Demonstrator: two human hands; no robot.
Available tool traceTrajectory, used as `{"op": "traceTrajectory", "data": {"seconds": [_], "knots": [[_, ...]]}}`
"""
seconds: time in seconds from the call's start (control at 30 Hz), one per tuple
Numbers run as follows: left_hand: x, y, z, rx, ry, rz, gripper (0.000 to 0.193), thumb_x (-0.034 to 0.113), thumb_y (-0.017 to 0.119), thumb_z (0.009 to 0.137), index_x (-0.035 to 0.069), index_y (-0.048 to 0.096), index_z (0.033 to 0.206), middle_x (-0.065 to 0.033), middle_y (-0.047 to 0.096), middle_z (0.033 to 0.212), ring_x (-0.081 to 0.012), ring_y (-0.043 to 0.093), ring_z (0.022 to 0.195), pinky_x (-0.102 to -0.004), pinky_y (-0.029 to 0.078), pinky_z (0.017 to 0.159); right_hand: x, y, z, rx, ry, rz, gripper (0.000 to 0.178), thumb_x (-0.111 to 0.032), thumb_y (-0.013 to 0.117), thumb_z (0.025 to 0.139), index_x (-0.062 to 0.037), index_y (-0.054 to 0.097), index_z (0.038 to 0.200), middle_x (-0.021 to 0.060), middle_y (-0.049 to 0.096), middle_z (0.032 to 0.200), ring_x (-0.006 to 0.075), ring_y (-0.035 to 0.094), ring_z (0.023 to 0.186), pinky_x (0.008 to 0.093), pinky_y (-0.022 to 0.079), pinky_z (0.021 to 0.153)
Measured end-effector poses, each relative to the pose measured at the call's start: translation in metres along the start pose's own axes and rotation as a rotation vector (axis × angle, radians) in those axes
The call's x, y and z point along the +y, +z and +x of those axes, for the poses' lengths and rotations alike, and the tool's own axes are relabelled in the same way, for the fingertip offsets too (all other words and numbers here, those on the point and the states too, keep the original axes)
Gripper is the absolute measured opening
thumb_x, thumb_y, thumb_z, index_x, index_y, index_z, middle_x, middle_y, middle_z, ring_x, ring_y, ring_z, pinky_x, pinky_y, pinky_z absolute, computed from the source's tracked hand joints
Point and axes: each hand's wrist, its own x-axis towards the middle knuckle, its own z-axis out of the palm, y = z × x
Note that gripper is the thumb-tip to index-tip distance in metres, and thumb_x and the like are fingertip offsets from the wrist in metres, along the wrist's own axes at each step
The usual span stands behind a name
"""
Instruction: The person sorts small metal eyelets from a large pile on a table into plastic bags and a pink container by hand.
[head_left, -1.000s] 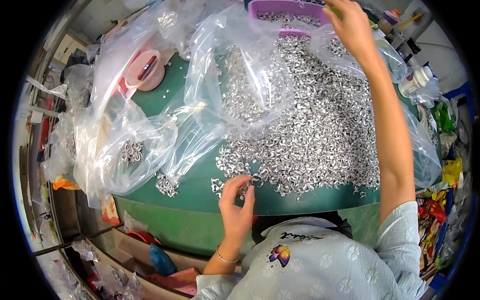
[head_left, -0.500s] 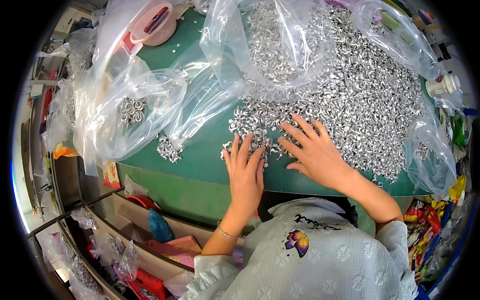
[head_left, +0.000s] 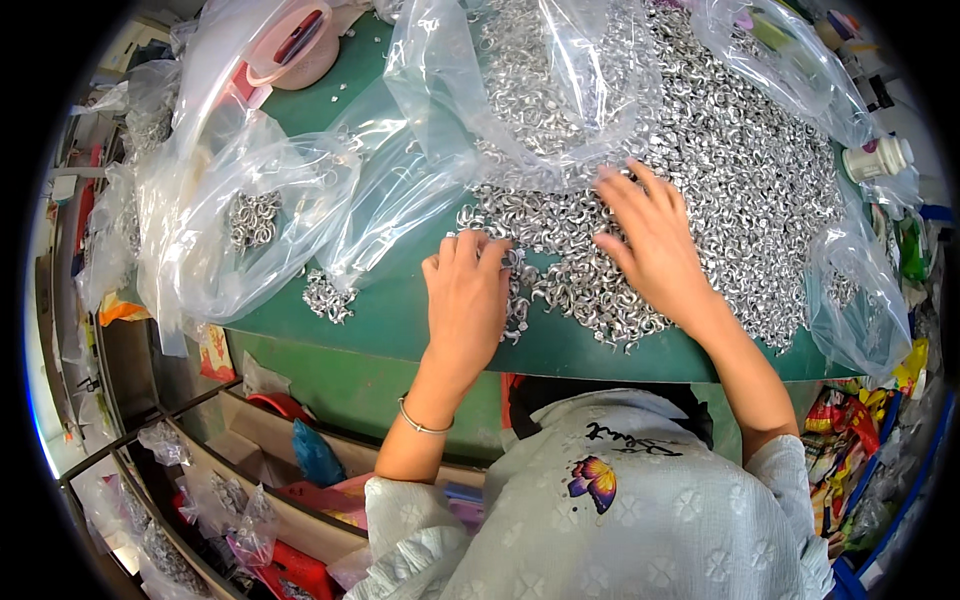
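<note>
Green smooth tabletop (head_left: 390, 310) holds heaped small curved silver metal pieces (head_left: 760, 200); I can't tell if curled bare left hand (head_left: 465, 300) grips any, bare right hand (head_left: 655, 240) spread wide, sweeping nearward could spill strays off the edge.

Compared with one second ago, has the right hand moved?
Yes: the right hand has come toward the front edge of the table, from the far end of the metal pile to its nearer part.

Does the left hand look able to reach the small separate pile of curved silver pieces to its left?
Probably yes: green tabletop lies between the left hand and the small pile, though clear plastic film lies close against the pile's far side.
</note>
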Motion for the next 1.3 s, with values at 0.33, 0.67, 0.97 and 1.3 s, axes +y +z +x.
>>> {"op": "traceTrajectory", "data": {"seconds": [0.33, 0.67, 0.97, 1.3], "knots": [[-0.007, 0.005, -0.003, 0.187, -0.023, -0.248, 0.017, -0.006, 0.068, 0.072, 0.001, 0.059, 0.085, -0.0087, 0.061, 0.08, -0.0223, 0.058, 0.069, -0.0297, 0.045, 0.063, -0.011, -0.026, -0.051, -0.402, -0.097, 0.046, 0.046, -0.022, 0.063, 0.082, -0.0044, 0.051, 0.122, 0.0085, 0.037, 0.14, 0.0263, 0.032, 0.132, 0.0451, 0.027, 0.106], [0.017, 0.0, -0.014, 0.052, -0.434, -1.026, 0.012, -0.004, 0.055, 0.086, -0.003, 0.062, 0.096, -0.0095, 0.067, 0.084, -0.011, 0.062, 0.068, -0.0212, 0.047, 0.06, 0.021, -0.023, -0.017, 0.088, 0.063, -0.158, 0.021, -0.012, 0.069, 0.074, -0.0079, 0.063, 0.093, 0.0038, 0.056, 0.092, 0.0231, 0.05, 0.089, 0.0367, 0.037, 0.081], [0.033, 0.006, -0.025, -0.176, -0.546, -1.267, 0.013, 0.001, 0.056, 0.087, -0.005, 0.062, 0.098, -0.0117, 0.066, 0.08, -0.0102, 0.06, 0.063, -0.0198, 0.046, 0.055, 0.026, -0.023, -0.011, 0.016, 0.0, -0.248, 0.014, -0.015, 0.069, 0.074, -0.0077, 0.062, 0.084, 0.0046, 0.051, 0.09, 0.023, 0.047, 0.092, 0.0402, 0.033, 0.085], [0.048, 0.016, -0.029, -0.224, -0.551, -1.347, 0.014, 0.002, 0.056, 0.088, -0.004, 0.061, 0.1, -0.0092, 0.066, 0.082, -0.0101, 0.06, 0.067, -0.0218, 0.048, 0.06, 0.031, -0.027, -0.022, 0.176, 0.177, 0.25, 0.012, -0.006, 0.068, 0.072, -0.0082, 0.058, 0.079, 0.0029, 0.056, 0.084, 0.021, 0.05, 0.082, 0.0334, 0.035, 0.078]]}}
